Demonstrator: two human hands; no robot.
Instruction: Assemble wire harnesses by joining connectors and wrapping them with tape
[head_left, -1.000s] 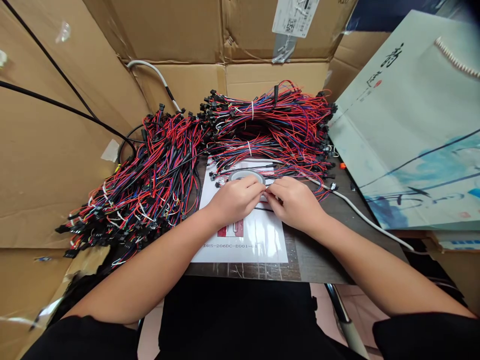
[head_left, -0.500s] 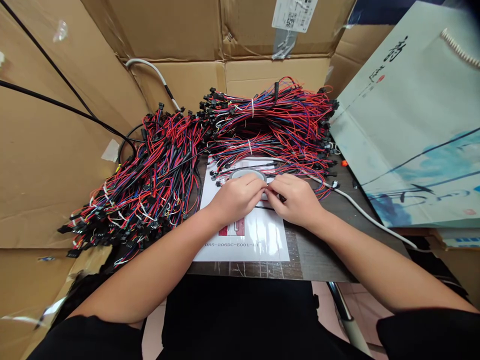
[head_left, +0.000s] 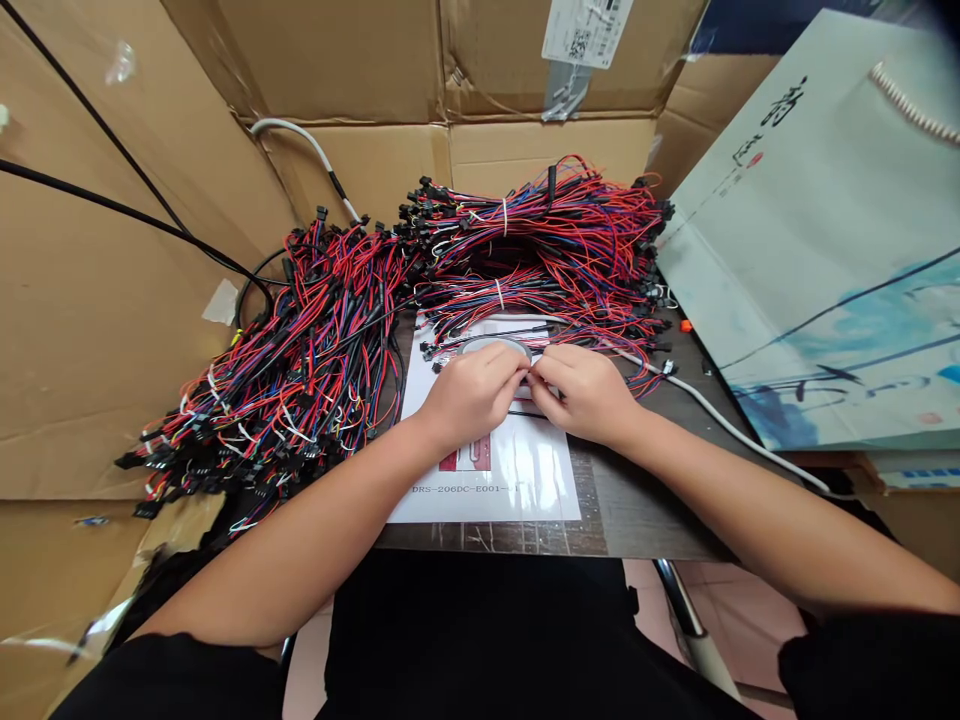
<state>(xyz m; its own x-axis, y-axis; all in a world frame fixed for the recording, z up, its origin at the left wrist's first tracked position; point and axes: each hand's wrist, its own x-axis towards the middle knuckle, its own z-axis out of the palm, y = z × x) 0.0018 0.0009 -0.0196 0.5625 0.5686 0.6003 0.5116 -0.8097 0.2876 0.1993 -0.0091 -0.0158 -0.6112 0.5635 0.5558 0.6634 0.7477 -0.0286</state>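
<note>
My left hand (head_left: pixel 476 392) and my right hand (head_left: pixel 581 388) meet above the printed sheet, thumbs and fingertips pinched together. Whatever they pinch is too small and covered by the fingers to make out. Just behind the left fingers lies a round, grey-rimmed ring (head_left: pixel 517 345) that resembles a tape roll, partly hidden by that hand. A thin dark wire (head_left: pixel 531 414) shows below the fingertips, across the white sheet (head_left: pixel 540 490). Several loose wire harnesses (head_left: pixel 442 345) with small black connectors lie right behind the hands.
A large heap of red, blue and black wire harnesses (head_left: pixel 330 330) covers the table's left. Tied harness bundles (head_left: pixel 540 220) are stacked at the back. A grey cable (head_left: pixel 720 415) crosses the right side, beside a pale paper bag (head_left: pixel 840 270). Cardboard (head_left: pixel 360 160) walls in the table.
Both hands stay pinched together at nearly the same spot; the right hand has shifted very slightly left. The view has turned a little. The heaps of wires have not moved.
</note>
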